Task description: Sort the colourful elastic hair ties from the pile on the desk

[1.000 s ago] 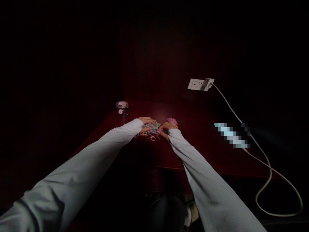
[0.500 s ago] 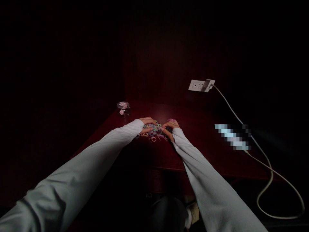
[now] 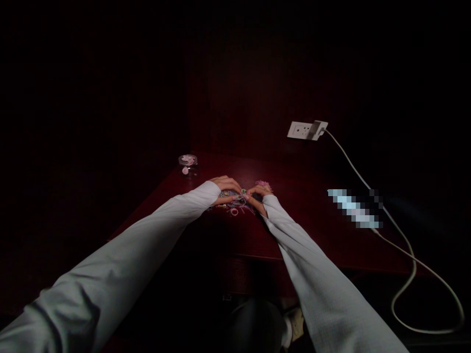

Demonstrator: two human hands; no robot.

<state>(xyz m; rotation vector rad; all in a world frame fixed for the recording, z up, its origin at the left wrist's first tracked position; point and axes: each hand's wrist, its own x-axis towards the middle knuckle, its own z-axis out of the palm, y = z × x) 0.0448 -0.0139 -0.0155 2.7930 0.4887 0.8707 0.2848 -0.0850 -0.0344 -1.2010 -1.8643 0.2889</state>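
Observation:
A pile of small multicoloured bands [image 3: 232, 206] lies on the dark red table [image 3: 221, 240], with one pink ring [image 3: 234, 212] at its front edge. Over the pile's left side, my left hand [image 3: 227, 189] is closed, fingertips and thumb together at something too small to make out. My right hand [image 3: 258, 196] pinches at the same spot from the right, its fingertips almost touching those of my left. Behind my right hand is a pink bunch [image 3: 264, 185] of what look like bands.
A clear round container [image 3: 188, 164] with pink pieces stands at the table's back left. On the right lies a phone-like device [image 3: 353, 210], its screen blurred, on a white cable [image 3: 408, 245]. The cable runs from a wall socket [image 3: 301, 130].
My left hand has moved slightly right, its fingertips coming up to those of my right hand and covering more of the pile. My right hand has barely shifted.

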